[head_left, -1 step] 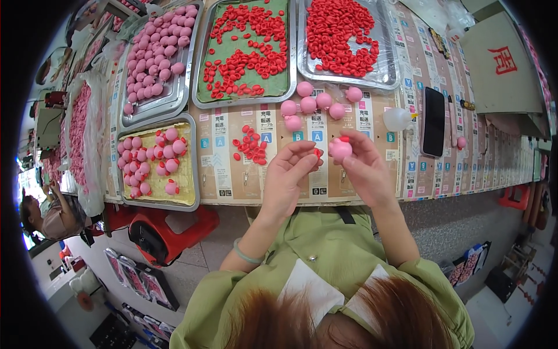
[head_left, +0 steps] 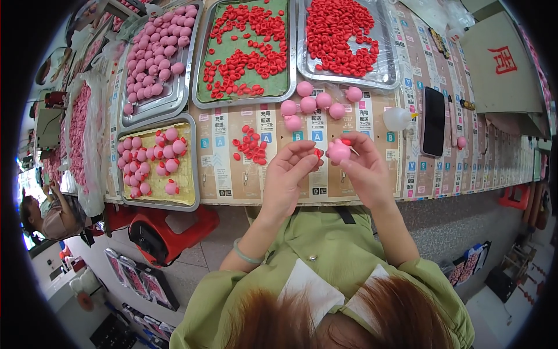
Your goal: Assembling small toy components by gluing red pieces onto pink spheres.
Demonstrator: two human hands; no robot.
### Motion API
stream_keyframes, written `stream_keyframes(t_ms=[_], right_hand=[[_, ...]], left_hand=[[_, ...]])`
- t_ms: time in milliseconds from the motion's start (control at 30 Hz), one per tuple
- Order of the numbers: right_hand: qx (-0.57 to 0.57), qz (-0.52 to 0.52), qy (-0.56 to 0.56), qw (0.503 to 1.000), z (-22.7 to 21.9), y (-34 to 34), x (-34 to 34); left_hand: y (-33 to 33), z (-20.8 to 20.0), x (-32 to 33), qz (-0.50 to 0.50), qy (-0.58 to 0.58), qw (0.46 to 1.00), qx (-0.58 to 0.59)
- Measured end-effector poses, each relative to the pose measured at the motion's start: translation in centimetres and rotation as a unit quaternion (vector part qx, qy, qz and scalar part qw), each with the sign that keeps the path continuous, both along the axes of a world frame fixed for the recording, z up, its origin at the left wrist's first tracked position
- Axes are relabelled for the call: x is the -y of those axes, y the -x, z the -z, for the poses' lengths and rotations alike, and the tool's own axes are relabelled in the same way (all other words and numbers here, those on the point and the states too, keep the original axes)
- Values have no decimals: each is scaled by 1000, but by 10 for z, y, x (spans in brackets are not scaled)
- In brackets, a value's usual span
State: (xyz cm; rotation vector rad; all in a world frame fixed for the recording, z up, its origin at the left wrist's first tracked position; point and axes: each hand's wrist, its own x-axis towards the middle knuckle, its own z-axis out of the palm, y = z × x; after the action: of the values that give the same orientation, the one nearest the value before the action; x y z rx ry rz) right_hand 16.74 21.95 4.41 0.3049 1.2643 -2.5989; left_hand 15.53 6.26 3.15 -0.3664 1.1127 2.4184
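Tabletop (head_left: 220, 166) bears 4 trays (head_left: 196, 174), plus 1 bottle (head_left: 396, 119) near the right hand (head_left: 367, 171).

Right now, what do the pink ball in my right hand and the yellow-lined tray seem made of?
Pink ball: possibly satin plastic or rubber, given its even colour and soft shading. Yellow-lined tray: likely smooth metal, judging by its silvery-grey sheen.

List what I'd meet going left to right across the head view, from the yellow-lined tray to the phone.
Yellow-lined tray, loose red pieces, left hand, pink ball, right hand, white bottle, phone.
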Motion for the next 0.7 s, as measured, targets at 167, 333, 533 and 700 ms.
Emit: stream_keyframes(t_ms=[167,333,533,700], right_hand=[[-103,0,-170,980,-4,-4,4],[-137,-43,-231,962,-5,-4,5],[-120,-20,-169,978,-4,-7,9],[-100,-18,-142,985,-6,-8,9]], left_hand=[[-1,-2,0,-11,26,999,-29],[-2,-1,-1,-10,62,996,-56],[-3,-5,-1,-7,114,989,-98],[-1,-15,2,15,156,978,-135]])
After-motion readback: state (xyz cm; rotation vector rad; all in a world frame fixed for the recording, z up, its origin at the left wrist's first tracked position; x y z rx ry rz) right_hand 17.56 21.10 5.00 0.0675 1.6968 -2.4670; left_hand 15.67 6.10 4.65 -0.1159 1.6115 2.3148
